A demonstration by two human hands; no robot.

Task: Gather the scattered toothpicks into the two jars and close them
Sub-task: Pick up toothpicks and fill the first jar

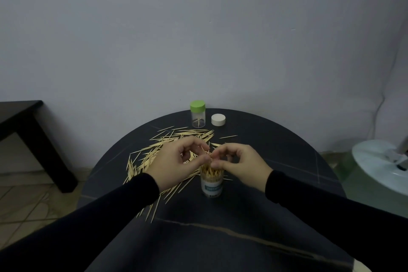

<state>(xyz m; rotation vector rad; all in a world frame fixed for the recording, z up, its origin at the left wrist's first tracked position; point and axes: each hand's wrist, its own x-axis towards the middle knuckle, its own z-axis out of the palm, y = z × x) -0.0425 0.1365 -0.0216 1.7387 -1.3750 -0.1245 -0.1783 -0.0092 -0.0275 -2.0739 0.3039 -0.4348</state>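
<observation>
Both hands meet directly above the open near jar [211,185]. The left hand [181,161] and right hand [238,163] each pinch toothpicks between thumb and fingertips, apparently a shared small bundle, held upright for feeding into the mouth below. The scattered toothpicks [154,154] lie left of and beyond the grip. Farther beyond, the green-lidded jar [197,117] stands capped beside the loose white lid [218,120].
</observation>
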